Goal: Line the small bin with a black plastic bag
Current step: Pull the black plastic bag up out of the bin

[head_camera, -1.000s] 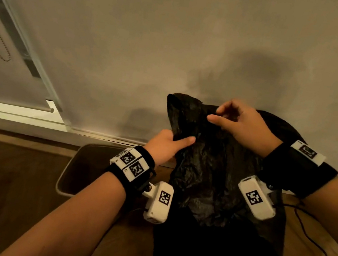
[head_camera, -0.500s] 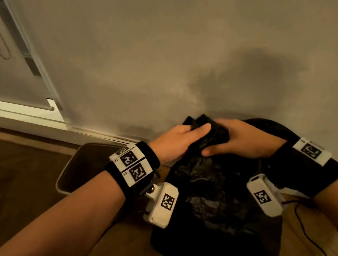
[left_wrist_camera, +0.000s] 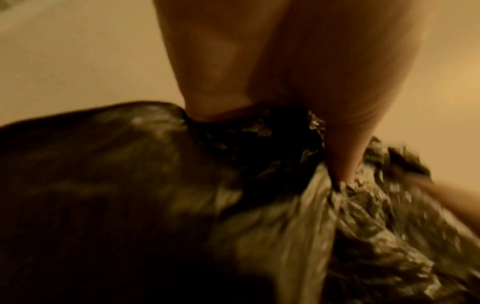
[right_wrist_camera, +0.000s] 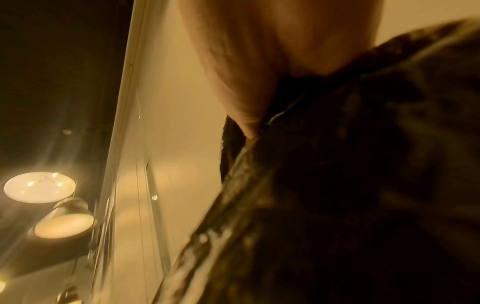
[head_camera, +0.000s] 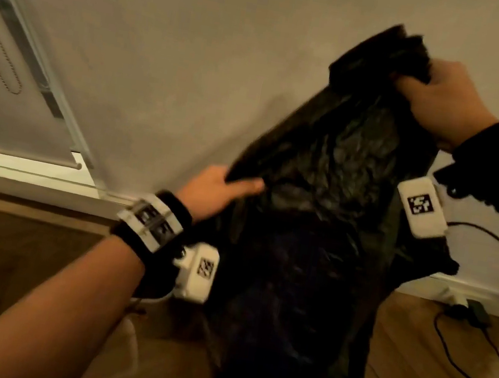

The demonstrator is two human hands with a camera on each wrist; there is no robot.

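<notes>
The black plastic bag (head_camera: 316,231) hangs stretched and slanting in front of the wall in the head view. My right hand (head_camera: 435,87) is raised at the upper right and grips the bag's bunched top. Lower, at the middle, my left hand (head_camera: 229,185) pinches the bag's edge between thumb and fingers. In the left wrist view the left fingers (left_wrist_camera: 337,123) press into crinkled bag (left_wrist_camera: 130,185) plastic. The right wrist view has the bag (right_wrist_camera: 363,185) filling its right side under my right hand (right_wrist_camera: 246,82). The small bin is hidden behind my left arm and the bag.
A plain wall with a white baseboard (head_camera: 47,188) stands close ahead. A sliding door frame (head_camera: 34,59) runs down the left. Dark cables (head_camera: 476,352) and a plug adapter (head_camera: 476,311) lie on the wooden floor at the right. Lit ceiling lamps (right_wrist_camera: 39,187) show in the right wrist view.
My right hand has gone up and to the right with the bag's top, pulling the bag taut. The left hand has kept its hold lower down. The bin has dropped out of sight.
</notes>
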